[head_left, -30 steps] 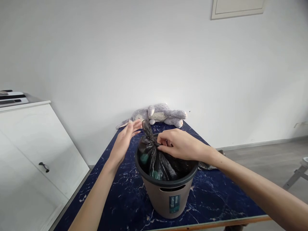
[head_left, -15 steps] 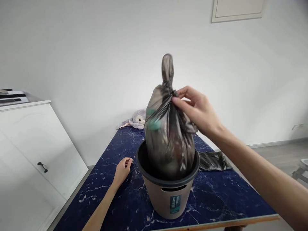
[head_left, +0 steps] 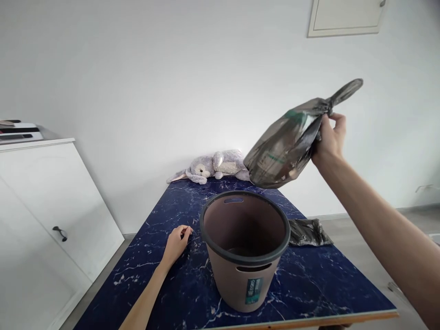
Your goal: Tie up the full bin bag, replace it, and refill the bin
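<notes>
My right hand [head_left: 329, 140] is closed around the knotted neck of a full black rubbish bag [head_left: 285, 149], held in the air up and to the right of the bin, tilted sideways. The brown plastic bin [head_left: 244, 256] with a dark rim stands on the dark blue marbled table [head_left: 309, 284], with no bag inside it. My left hand [head_left: 177, 243] rests on the table just left of the bin, fingers loosely curled, holding nothing.
A grey plush toy [head_left: 213, 166] lies at the table's far end by the wall. A crumpled black bag [head_left: 307, 231] lies on the table behind the bin to the right. A white cabinet [head_left: 44, 215] stands at the left.
My right hand lifted the tied bag out of the bin and swung it up to the right. My left hand dropped from the bag's knot to the table.
</notes>
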### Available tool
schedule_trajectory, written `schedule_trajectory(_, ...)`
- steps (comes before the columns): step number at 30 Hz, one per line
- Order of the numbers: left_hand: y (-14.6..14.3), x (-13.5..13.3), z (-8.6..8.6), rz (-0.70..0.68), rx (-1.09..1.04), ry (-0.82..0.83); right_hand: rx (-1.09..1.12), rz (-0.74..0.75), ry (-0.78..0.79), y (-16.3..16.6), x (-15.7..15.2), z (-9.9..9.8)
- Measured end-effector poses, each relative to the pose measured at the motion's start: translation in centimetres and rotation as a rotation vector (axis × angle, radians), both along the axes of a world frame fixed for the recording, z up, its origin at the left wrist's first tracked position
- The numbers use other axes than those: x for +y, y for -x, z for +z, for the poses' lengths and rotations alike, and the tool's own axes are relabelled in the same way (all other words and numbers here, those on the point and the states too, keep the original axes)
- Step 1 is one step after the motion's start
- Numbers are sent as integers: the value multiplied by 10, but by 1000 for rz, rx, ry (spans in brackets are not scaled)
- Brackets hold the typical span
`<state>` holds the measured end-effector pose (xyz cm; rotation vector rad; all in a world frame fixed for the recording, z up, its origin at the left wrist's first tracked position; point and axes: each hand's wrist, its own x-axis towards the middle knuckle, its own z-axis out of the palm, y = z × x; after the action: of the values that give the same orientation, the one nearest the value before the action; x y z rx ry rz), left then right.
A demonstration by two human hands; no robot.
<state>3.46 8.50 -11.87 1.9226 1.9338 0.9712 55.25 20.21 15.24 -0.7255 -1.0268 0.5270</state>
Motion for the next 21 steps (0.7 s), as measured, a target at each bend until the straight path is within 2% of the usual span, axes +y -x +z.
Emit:
schedule_trajectory(1, 0, 0, -1, -3, 10, -3, 33, -142, 52, 2, 0, -14)
schedule_trajectory(2, 0, 0, -1, -5, 21, -4, 46, -209, 99, 5, 1, -29)
schedule_trajectory(7, 0, -2, 0, -12, 80, -3, 92, -364, 370, 19, 10, -102)
schedule_trajectory(10, 0, -3, 0, -19, 115, -6, 133, -465, 510, 25, 17, -135)
schedule_trajectory(13, -1, -4, 0, -25, 146, -12, 124, -491, 640, 30, 19, -155)
schedule_trajectory(16, -2, -3, -1, -24, 173, -16, 72, -474, 723, 35, 16, -167)
schedule_trajectory(21, -3, -2, -3, -15, 201, -25, -35, -393, 734, 35, 3, -181)
